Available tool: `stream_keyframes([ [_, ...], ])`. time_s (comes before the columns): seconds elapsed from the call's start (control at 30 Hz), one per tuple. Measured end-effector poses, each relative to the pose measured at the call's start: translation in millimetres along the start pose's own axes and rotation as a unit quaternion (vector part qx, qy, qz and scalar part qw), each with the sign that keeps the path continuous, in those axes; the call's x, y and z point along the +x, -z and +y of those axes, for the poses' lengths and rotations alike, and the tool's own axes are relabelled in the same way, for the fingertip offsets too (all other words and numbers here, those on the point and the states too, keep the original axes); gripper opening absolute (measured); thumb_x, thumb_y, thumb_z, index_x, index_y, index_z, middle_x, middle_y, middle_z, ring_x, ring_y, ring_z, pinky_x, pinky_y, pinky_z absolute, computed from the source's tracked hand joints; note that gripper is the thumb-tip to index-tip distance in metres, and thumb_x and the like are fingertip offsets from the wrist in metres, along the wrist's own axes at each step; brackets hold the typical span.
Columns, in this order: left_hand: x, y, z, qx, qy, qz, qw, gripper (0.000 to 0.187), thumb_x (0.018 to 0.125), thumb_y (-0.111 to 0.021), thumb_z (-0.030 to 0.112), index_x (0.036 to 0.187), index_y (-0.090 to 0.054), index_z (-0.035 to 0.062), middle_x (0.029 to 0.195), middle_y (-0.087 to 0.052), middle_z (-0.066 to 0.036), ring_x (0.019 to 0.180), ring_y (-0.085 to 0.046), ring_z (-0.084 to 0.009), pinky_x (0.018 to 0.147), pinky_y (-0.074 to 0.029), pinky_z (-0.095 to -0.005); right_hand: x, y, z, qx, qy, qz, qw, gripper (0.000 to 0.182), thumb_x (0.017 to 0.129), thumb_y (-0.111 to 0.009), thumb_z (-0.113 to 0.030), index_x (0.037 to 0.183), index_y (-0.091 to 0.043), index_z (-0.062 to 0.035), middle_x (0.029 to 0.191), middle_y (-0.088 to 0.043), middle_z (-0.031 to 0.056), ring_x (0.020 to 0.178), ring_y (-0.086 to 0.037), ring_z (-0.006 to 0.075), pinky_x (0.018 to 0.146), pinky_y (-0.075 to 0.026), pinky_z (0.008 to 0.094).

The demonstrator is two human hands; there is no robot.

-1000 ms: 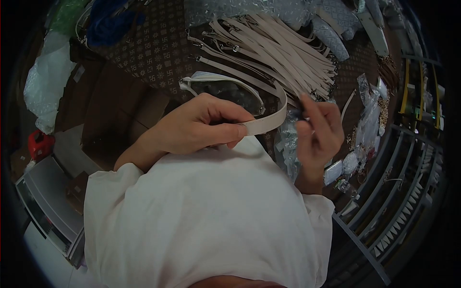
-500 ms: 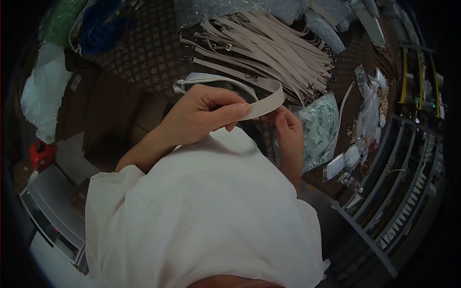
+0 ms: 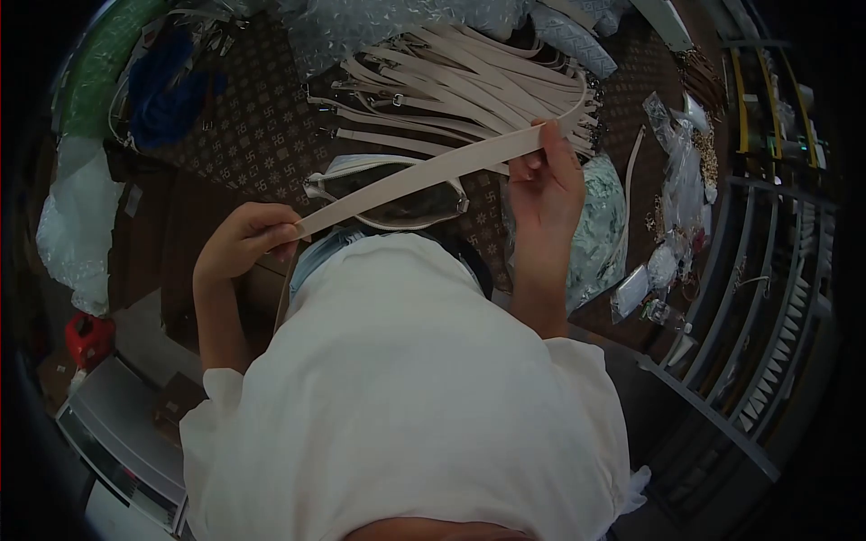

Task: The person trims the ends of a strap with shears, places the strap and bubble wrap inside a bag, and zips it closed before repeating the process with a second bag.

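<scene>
A bag point(image 3: 415, 207) partly hidden behind our strap point(image 3: 419, 178), strap ends hard to trace, the span beige, flat, straight, our left hand point(image 3: 242, 242) and right hand point(image 3: 550, 187) pinching it

Beige strap point(image 3: 422, 178); brown cloth point(image 3: 262, 122), pale repeating motifs

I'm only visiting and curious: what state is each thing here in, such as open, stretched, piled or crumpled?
Left hand: closed in a pinch on the strap.
Right hand: pinching the same strap farther along.
Strap: stretched out straight between the hands.
Pouch: open, lying behind the strap.
Other straps: piled loosely on the patterned cloth.
Blue bundle: crumpled.
Plastic bag: filled; sealed or not, unclear.
</scene>
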State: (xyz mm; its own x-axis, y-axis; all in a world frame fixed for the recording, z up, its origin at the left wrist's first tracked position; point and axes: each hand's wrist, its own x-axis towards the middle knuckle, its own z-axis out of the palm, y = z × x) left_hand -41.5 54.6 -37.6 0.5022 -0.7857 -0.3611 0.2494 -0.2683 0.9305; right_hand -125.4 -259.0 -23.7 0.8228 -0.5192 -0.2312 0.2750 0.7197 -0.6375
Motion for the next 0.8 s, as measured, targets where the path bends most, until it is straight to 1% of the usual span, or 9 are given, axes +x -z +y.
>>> stream_keyframes([
  [0.07,-4.9,13.0,-11.5,0.009,0.018,0.001,1.000,0.012,0.084,-0.052,0.007,0.079,-0.059,-0.0015,0.061,-0.053,0.000,0.055,-0.049,-0.0060,0.050,-0.039,-0.0196,3.1,3.9,-8.1,-0.019,0.040,0.008,0.999,0.012,0.082,-0.060,-0.009,0.080,-0.058,0.0030,0.073,-0.058,0.0058,0.053,-0.040,0.0054,0.047,-0.031,0.0186],
  [0.13,-8.1,24.9,-22.8,0.019,0.033,0.000,0.999,0.012,0.083,-0.052,0.008,0.078,-0.059,-0.0014,0.061,-0.053,0.000,0.056,-0.049,-0.0061,0.051,-0.040,-0.0198,5.7,6.7,-18.3,-0.056,0.123,0.037,0.990,0.015,0.082,-0.061,-0.011,0.083,-0.059,0.0037,0.073,-0.059,0.0063,0.051,-0.041,0.0051,0.046,-0.032,0.0180],
  [0.2,-10.9,33.8,-32.6,0.029,0.072,0.022,0.997,0.014,0.083,-0.054,0.012,0.079,-0.060,-0.0004,0.061,-0.053,0.001,0.056,-0.050,-0.0060,0.051,-0.040,-0.0190,6.9,7.0,-30.1,-0.077,0.155,0.044,0.984,0.015,0.082,-0.061,-0.012,0.083,-0.059,0.0036,0.073,-0.059,0.0067,0.051,-0.042,0.0053,0.046,-0.033,0.0184],
  [0.27,-15.3,42.6,-34.4,0.027,0.088,0.008,0.996,0.015,0.083,-0.054,0.013,0.080,-0.060,-0.0002,0.063,-0.054,0.000,0.057,-0.050,-0.0058,0.052,-0.040,-0.0191,5.3,7.0,-37.0,-0.097,0.187,0.052,0.976,0.016,0.083,-0.060,-0.013,0.084,-0.060,0.0036,0.073,-0.060,0.0072,0.050,-0.042,0.0055,0.045,-0.034,0.0187],
  [0.37,-16.2,46.9,-36.9,0.026,0.104,0.001,0.994,0.017,0.083,-0.055,0.016,0.081,-0.061,0.0003,0.066,-0.056,0.000,0.058,-0.051,-0.0056,0.053,-0.040,-0.0193,-1.2,5.8,-36.8,-0.129,0.186,0.044,0.973,0.017,0.083,-0.060,-0.013,0.084,-0.060,0.0040,0.077,-0.061,0.0095,0.050,-0.044,0.0059,0.045,-0.036,0.0191],
  [0.5,-16.7,58.5,-44.0,0.064,0.101,0.010,0.993,0.018,0.084,-0.056,0.018,0.082,-0.062,0.0010,0.070,-0.058,0.000,0.060,-0.051,-0.0055,0.056,-0.042,-0.0202,-8.3,3.1,-39.5,-0.102,0.150,0.014,0.983,0.019,0.084,-0.057,-0.013,0.087,-0.061,0.0052,0.079,-0.062,0.0110,0.049,-0.049,0.0071,0.043,-0.040,0.0203],
  [0.63,-18.0,60.3,-47.6,0.048,0.090,0.019,0.995,0.016,0.083,-0.057,0.017,0.082,-0.062,0.0012,0.071,-0.058,-0.001,0.061,-0.052,-0.0060,0.058,-0.043,-0.0204,-15.5,-3.6,-42.8,-0.091,0.121,-0.002,0.988,0.020,0.085,-0.053,-0.012,0.091,-0.059,0.0063,0.079,-0.062,0.0108,0.049,-0.054,0.0091,0.042,-0.042,0.0218],
  [0.73,-19.1,57.2,-60.1,0.015,0.063,-0.027,0.998,0.016,0.082,-0.059,0.016,0.083,-0.061,0.0004,0.071,-0.058,-0.001,0.062,-0.052,-0.0067,0.059,-0.044,-0.0214,-12.8,3.8,-49.8,-0.043,0.117,-0.047,0.991,0.021,0.086,-0.052,-0.011,0.093,-0.058,0.0074,0.079,-0.062,0.0114,0.048,-0.054,0.0103,0.043,-0.044,0.0229],
  [0.8,-19.4,52.7,-63.0,-0.001,0.103,-0.071,0.992,0.016,0.081,-0.060,0.015,0.085,-0.060,0.0000,0.071,-0.058,-0.002,0.064,-0.053,-0.0072,0.058,-0.044,-0.0212,-13.3,4.8,-52.3,-0.039,0.108,-0.063,0.991,0.021,0.086,-0.051,-0.012,0.095,-0.057,0.0061,0.078,-0.061,0.0106,0.051,-0.055,0.0104,0.045,-0.045,0.0227],
])
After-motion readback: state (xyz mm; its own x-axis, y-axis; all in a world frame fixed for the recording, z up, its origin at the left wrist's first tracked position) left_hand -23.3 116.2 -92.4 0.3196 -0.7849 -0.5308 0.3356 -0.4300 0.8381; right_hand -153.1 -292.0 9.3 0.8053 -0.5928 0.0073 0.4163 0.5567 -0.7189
